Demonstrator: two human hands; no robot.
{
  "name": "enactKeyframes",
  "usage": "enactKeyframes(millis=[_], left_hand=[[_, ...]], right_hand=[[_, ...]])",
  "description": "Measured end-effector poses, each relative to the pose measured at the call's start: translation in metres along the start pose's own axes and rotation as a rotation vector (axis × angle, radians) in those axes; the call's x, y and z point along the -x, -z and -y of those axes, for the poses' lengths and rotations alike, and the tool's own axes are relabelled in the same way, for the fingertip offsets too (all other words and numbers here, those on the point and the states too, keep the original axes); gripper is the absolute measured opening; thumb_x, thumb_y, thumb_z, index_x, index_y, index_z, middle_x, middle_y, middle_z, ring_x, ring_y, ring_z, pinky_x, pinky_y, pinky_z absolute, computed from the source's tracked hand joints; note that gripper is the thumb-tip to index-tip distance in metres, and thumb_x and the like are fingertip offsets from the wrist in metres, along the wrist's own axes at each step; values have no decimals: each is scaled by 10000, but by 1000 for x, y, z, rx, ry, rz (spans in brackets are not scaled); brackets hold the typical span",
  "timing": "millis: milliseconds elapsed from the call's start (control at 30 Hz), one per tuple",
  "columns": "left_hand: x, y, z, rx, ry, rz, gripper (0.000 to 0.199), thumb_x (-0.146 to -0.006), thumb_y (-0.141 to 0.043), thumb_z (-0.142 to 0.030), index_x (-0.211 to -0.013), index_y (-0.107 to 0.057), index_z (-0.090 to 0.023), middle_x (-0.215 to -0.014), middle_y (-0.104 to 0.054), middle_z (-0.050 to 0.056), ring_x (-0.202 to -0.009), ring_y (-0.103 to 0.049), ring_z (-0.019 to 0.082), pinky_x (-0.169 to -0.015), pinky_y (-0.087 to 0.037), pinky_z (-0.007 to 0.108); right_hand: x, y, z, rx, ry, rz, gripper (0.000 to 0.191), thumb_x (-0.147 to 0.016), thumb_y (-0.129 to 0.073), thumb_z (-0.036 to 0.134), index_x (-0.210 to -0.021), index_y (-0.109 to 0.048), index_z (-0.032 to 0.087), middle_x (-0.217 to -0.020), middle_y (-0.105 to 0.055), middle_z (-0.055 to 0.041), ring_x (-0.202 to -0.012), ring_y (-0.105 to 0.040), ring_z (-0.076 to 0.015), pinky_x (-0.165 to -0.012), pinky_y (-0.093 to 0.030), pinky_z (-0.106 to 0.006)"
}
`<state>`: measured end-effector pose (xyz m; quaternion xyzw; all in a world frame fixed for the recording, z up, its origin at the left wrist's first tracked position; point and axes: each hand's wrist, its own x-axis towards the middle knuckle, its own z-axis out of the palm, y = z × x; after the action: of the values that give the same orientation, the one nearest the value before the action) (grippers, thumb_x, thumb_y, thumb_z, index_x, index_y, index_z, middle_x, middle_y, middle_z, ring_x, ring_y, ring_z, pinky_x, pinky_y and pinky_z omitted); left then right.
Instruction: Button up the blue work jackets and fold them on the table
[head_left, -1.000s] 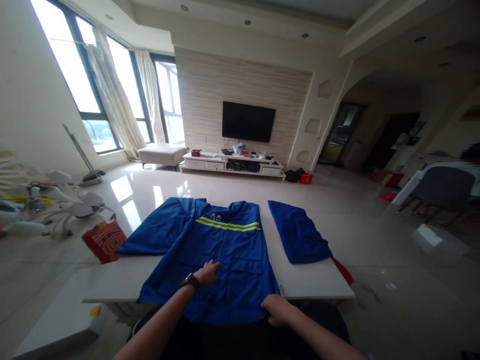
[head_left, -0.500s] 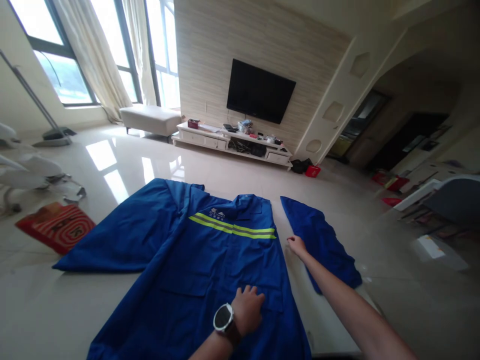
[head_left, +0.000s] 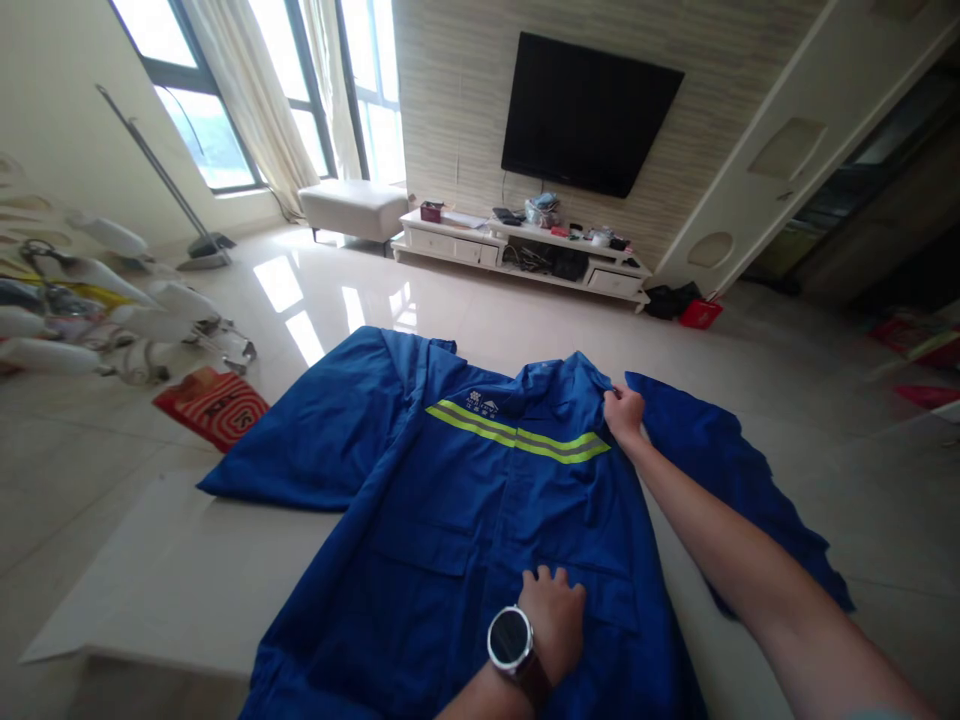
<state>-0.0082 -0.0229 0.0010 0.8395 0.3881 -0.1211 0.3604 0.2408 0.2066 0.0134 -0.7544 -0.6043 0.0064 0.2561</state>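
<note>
Starting left of the blue work jacket, which lies front up on the bench, you have a red paper bag close to the spread sleeve; if the jacket gets tugged leftward, that sleeve could catch the bag, and a hard pull rightward would likely drag it into creases. Around the jacket's middle, your left hand lies palm down with its fingers a little spread. It seems a light anchor, so the lower front could slide or bunch under it, and your watch might snag the slack fabric. Above it, the reflective stripe crosses the jacket's chest; uneven tension could skew it. At the jacket's right shoulder, your right hand pinches the edge near the raised collar. That small grip may slip, or lift only the top layer and twist the collar. Right of the jacket, your forearm passes over another blue section; I can't tell whether it's joined underneath, but if it is, your pull could rumple it.
</note>
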Motion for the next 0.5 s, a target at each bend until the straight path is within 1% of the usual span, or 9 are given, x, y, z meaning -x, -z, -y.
enactKeyframes(millis=[67,100,167,200,233,267,367,433,500], left_hand=[[1,-2,-2,-5,11,8,487,-865,-514,-276,-1332,-643,-232,-1368,-611,203,-1275,-548,405,-1010,-429,587],[1,-3,-4,-6,11,9,489,-867,-509,-273,-1332,-645,-211,-1356,-616,212,-1269,-553,406,-1007,-430,579],[2,-4,-7,-13,10,2,480,-877,-488,-262,-1323,-651,-186,-1324,-631,216,-1248,-569,397,-995,-438,555],[2,-5,-8,-20,11,-4,471,-882,-478,-255,-1313,-657,-190,-1311,-640,209,-1237,-577,389,-986,-443,545],[2,-5,-9,-29,15,-6,460,-883,-476,-251,-1301,-663,-201,-1300,-648,200,-1228,-585,382,-976,-449,537],[2,-6,-10,-39,17,-7,450,-882,-478,-249,-1289,-668,-213,-1293,-655,191,-1219,-591,378,-967,-454,531],[1,-8,-13,-54,5,-11,446,-866,-507,-260,-1278,-672,-213,-1279,-665,192,-1200,-602,381,-956,-457,535],[0,-10,-14,-52,-10,-15,456,-857,-518,-254,-1284,-670,-199,-1275,-668,204,-1194,-605,383,-959,-456,544],[-1,-12,-14,-36,-15,-17,454,-850,-522,-245,-1272,-683,-196,-1262,-675,209,-1190,-606,381,-961,-458,550]], right_hand=[[26,2,22,-10,130,48,427,-990,-435,276,-1287,-706,132,-1229,-723,-175,-1150,-658,-267,-985,-488,-349],[44,2,32,-22,246,143,385,-969,-500,288,-1260,-730,184,-1196,-742,-122,-1119,-671,-241,-969,-489,-314],[81,-1,49,-21,570,486,320,-940,-573,301,-1187,-767,238,-1088,-767,-66,-992,-697,-215,-883,-498,-287],[98,-2,55,-15,680,633,266,-928,-606,322,-1105,-791,251,-1027,-773,-48,-927,-699,-206,-836,-496,-278],[111,-3,60,-8,739,727,220,-924,-626,342,-1009,-807,249,-959,-772,-39,-867,-694,-198,-796,-489,-275],[120,-4,64,-14,740,760,205,-924,-639,360,-925,-807,242,-904,-765,-32,-819,-684,-188,-765,-480,-271],[121,-1,73,-86,568,620,227,-946,-627,351,-855,-777,207,-823,-728,-29,-742,-644,-162,-722,-462,-271],[112,2,86,-156,461,505,186,-936,-645,337,-933,-754,186,-863,-708,-35,-741,-625,-153,-723,-471,-275],[106,0,108,-209,460,462,226,-903,-702,365,-1019,-724,172,-955,-691,-52,-798,-627,-163,-759,-496,-290]])
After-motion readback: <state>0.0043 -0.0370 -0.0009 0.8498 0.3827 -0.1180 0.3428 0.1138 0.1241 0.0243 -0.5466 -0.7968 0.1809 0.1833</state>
